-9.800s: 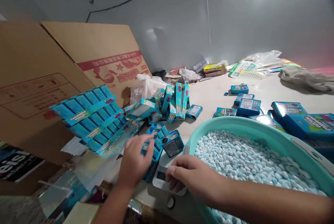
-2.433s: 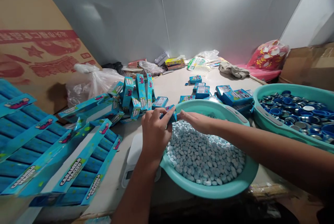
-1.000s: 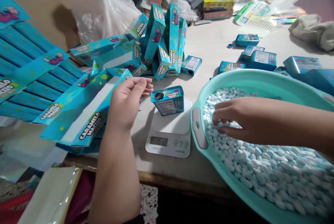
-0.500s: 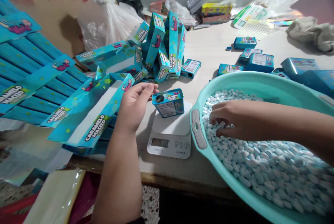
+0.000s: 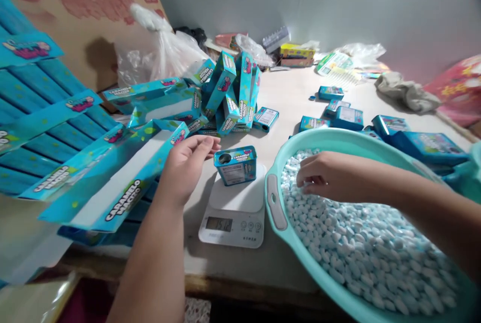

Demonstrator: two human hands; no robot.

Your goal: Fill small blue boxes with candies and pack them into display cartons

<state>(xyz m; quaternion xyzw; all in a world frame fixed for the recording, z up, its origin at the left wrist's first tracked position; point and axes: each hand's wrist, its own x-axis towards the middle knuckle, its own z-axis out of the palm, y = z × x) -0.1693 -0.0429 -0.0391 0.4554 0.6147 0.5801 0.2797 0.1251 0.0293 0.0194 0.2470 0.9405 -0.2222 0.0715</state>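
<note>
A blue candy tin [image 5: 236,167] with a round hole in its top stands upright on a white digital scale [image 5: 231,230]; the display seems to read 1512. My left hand [image 5: 190,162] hovers just left of the tin, fingers loosely stretched out and nothing visible in them. Whether its fingertips touch the tin I cannot tell. Over the pale blue and white candies [image 5: 361,243] in a turquoise basin [image 5: 276,202], my right hand [image 5: 323,177] has its fingers curled together low against the heap. What lies inside those fingers is hidden.
Open blue display cartons [image 5: 124,197] and a jumbled pile of them [image 5: 225,87] fill the left. Several blue tins [image 5: 347,117] lie behind the basin, with a small blue cap [image 5: 312,98] near them. A grey cloth [image 5: 406,92] and plastic bags [image 5: 161,47] sit farther back.
My view has shifted, so the scale and basin sit lower and farther left. My right hand appears slightly higher out of the candies. The tin still stands on the scale.
</note>
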